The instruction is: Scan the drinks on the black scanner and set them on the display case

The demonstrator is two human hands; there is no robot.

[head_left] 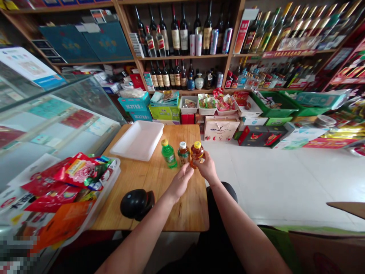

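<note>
Spanning the back of the room, wooden shelving (176,58) carries rows of wine bottles (175,36) and drink cans, and pale floor tiles (270,179) stretch away on the right. A glass display case (91,93) stands along the left side, and next to it is the wooden surface (188,213), smaller than the case. On the left, beside the surface, a translucent bin (107,187) is heaped with red, orange and green packets (78,169), while an open white tray (139,140) lies across the surface's far left corner. Both forearms reach in from the near side. The right hand (207,167) has its fingers curled around the amber bottle (196,153), the rightmost of three in a row near the surface's right edge. The left hand (183,179) points toward the same bottle with its fingers close together; whether their tips touch it or the middle bottle (183,151) cannot be told. A black rounded device (134,203) sits on the surface to the left of the left forearm. All three bottles are upright, the green bottle (170,156) at the left end, just beside the middle one. Smallest are the caps, yellow on the two outer bottles and white on the middle
</note>
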